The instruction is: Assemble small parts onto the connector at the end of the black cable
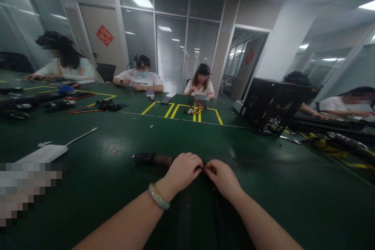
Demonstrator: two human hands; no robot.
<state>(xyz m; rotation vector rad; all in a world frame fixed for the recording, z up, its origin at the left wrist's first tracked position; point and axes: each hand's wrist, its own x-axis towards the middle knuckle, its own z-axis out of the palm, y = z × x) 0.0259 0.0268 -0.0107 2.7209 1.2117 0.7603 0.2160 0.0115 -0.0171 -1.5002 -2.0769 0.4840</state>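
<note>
My left hand (185, 170) and my right hand (224, 179) meet over the middle of the green table. Fingertips are pinched together on both, nearly touching each other, at a small dark piece that is mostly hidden. Under and left of my left hand lies a dark cylindrical tool (146, 158) with a metallic tip pointing left; its right part is covered by the hand. A dark strip or cord (217, 218) runs from beneath my right hand toward the near edge. My left wrist wears a pale green bangle (159, 196).
A white adapter (43, 153) with a short cable lies at left. Bundles of dark and coloured wires (109, 105) sit beyond it. A black computer case (271, 105) stands at right. Yellow tape (183, 105) marks the far side, where several people sit working.
</note>
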